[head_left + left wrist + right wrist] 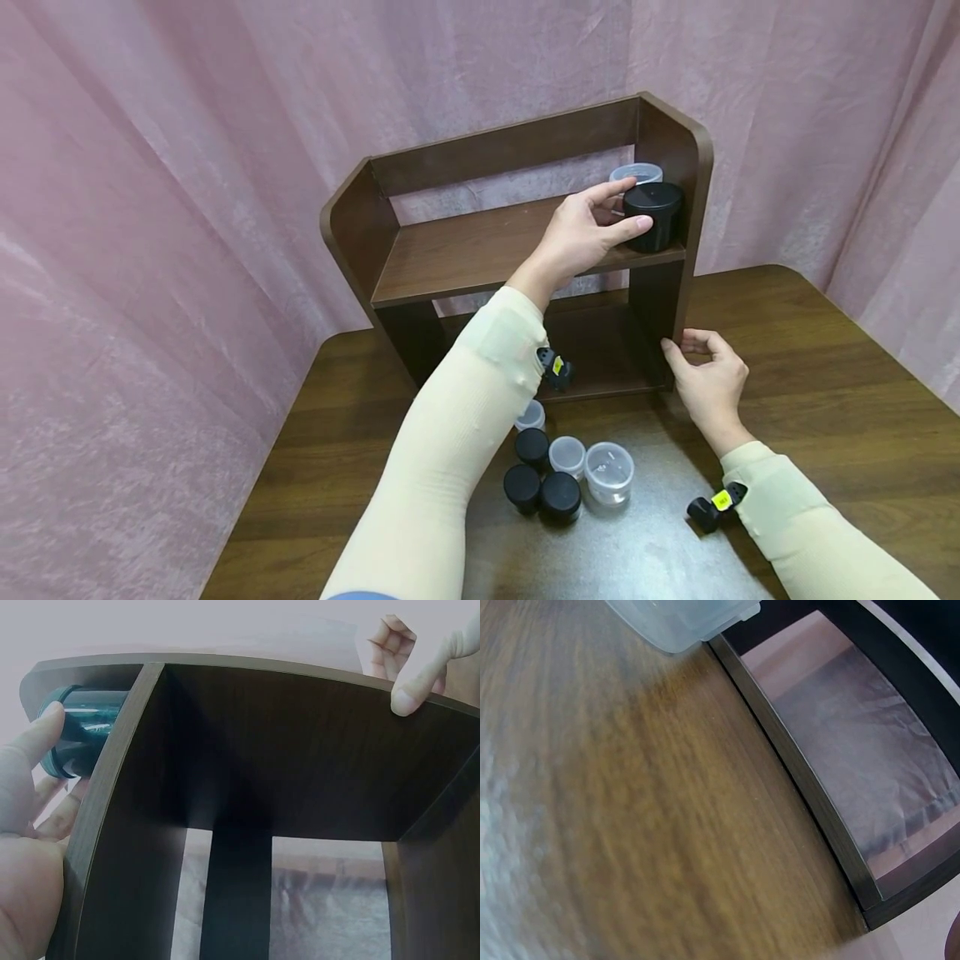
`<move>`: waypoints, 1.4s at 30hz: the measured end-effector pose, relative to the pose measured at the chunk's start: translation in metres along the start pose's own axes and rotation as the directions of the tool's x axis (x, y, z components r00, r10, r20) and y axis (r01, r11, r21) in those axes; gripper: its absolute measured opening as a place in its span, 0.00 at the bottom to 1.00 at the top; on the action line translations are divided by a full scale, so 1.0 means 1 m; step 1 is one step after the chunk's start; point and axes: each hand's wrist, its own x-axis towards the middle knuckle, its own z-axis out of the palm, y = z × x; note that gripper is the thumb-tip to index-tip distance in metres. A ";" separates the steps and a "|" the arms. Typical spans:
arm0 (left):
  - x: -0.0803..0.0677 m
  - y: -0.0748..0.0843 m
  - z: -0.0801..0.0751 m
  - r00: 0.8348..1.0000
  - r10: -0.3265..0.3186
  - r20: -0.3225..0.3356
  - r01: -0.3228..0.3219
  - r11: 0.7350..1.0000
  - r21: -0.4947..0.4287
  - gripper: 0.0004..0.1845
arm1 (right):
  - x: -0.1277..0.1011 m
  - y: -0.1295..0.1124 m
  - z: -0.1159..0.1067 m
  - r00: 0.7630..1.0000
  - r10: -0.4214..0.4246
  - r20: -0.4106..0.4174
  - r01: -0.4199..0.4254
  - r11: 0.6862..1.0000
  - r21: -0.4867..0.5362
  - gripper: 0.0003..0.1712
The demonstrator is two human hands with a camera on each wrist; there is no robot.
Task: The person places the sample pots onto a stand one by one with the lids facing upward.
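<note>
- The left hand (581, 233) reached to the right end of the upper board of a dark wooden shelf unit (480, 250). Its fingers were nearly straight and a little apart, with the thumb and forefinger laid against the side of a black jar (654, 217).
- The black jar stood upright on the upper board, close to the right side panel. In the left wrist view, the jar (79, 727) showed past the board's edge with a fingertip (46, 724) against it.
- A clear jar with a pale lid (637, 175) stood just behind the black one. That made two jars on the shelf.
- The right hand (708, 375) rested against the front edge of the right side panel, low down. Its fingers were loosely curled, and the thumb and forefinger tip touched the wood. In the left wrist view, one fingertip (409, 697) pressed on the panel's edge.
- Jars stood close together on the brown wooden table (825, 392) in front of the shelf. Six could be counted.
- Three were black: one (532, 446) behind, two (522, 487) (560, 497) in front.
- Three were clear: a small one (531, 414) partly hidden by the left sleeve, a small one (567, 456) in the middle, and a larger one (609, 473) on the right.
- A pink curtain (150, 208) hung behind the table.
</note>
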 end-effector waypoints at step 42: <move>-0.007 -0.003 -0.002 0.988 0.040 -0.149 -0.064 0.985 -0.161 0.23 | 0.001 -0.001 -0.001 1.000 0.015 0.016 -0.015 1.000 0.012 0.14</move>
